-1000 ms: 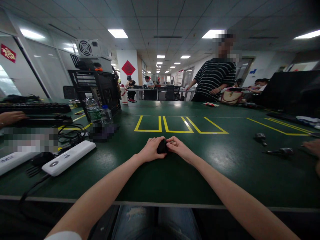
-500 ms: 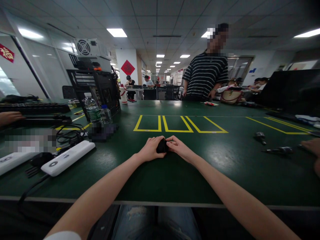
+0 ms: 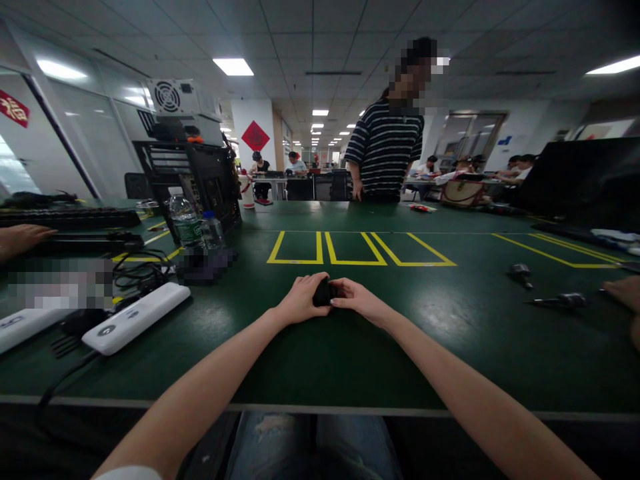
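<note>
A small black object (image 3: 323,293), its kind too dark to make out, is at the middle of the green table (image 3: 280,373). My left hand (image 3: 303,297) is wrapped around it from the left, thumb below and fingers above. From the right, my right hand (image 3: 353,295) pinches the object's right end between thumb and fingers. Fingers cover much of both ends. Just beyond my hands, yellow tape outlines (image 3: 356,263) mark the table.
To the left lie a white power strip (image 3: 137,319), cables and two bottles (image 3: 186,220) before an open computer case (image 3: 213,180). On the right are two dark tools (image 3: 560,301) and another person's hand (image 3: 625,293). A person in a striped shirt (image 3: 385,147) stands across the table.
My right hand's fingers have shifted around the object's right end, the thumb now lower. My left hand keeps its hold. The standing person has moved left.
</note>
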A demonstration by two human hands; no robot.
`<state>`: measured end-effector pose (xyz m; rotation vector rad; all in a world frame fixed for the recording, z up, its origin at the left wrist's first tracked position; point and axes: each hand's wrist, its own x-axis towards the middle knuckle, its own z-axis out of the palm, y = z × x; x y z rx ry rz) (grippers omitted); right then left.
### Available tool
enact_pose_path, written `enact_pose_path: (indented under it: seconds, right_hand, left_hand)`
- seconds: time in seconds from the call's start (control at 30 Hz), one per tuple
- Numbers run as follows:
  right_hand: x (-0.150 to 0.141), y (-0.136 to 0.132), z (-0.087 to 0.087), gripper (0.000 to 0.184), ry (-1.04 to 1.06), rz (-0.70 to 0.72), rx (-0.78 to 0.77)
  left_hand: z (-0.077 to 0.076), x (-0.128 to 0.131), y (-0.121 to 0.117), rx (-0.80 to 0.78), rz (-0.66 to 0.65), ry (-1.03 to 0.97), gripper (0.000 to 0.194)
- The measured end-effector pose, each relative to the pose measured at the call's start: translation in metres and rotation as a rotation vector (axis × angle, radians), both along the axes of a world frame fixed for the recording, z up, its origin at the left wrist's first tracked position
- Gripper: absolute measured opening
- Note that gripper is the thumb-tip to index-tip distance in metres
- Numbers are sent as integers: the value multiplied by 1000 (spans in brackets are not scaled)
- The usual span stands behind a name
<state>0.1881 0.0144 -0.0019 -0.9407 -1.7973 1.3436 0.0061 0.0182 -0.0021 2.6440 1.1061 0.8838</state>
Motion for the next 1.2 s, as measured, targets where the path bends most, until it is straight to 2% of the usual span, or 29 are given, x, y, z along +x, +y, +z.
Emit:
enact_pose_path:
  seconds: [0.2, 0.4, 0.6, 0.73, 1.0, 1.2]
  right_hand:
    - [12, -3, 8, 59, -334, -153, 153]
    - [25, -6, 7, 75, -520, -128, 153]
    - [22, 3, -5, 49, -467, -192, 249]
    - [19, 4, -4, 36, -529, -220, 306]
    - [6, 0, 3, 39, -620, -278, 344]
    - [0, -3, 8, 31, -541, -211, 381]
  left_hand:
    - [-6, -6, 11, -140, 117, -49, 54]
    - [-7, -10, 17, -249, 160, -36, 53]
    - [-5, -11, 15, -267, 154, -46, 53]
    - [-6, -11, 16, -272, 157, -50, 54]
    - [-3, -11, 14, -279, 129, -42, 51]
    - [2, -14, 8, -319, 112, -49, 52]
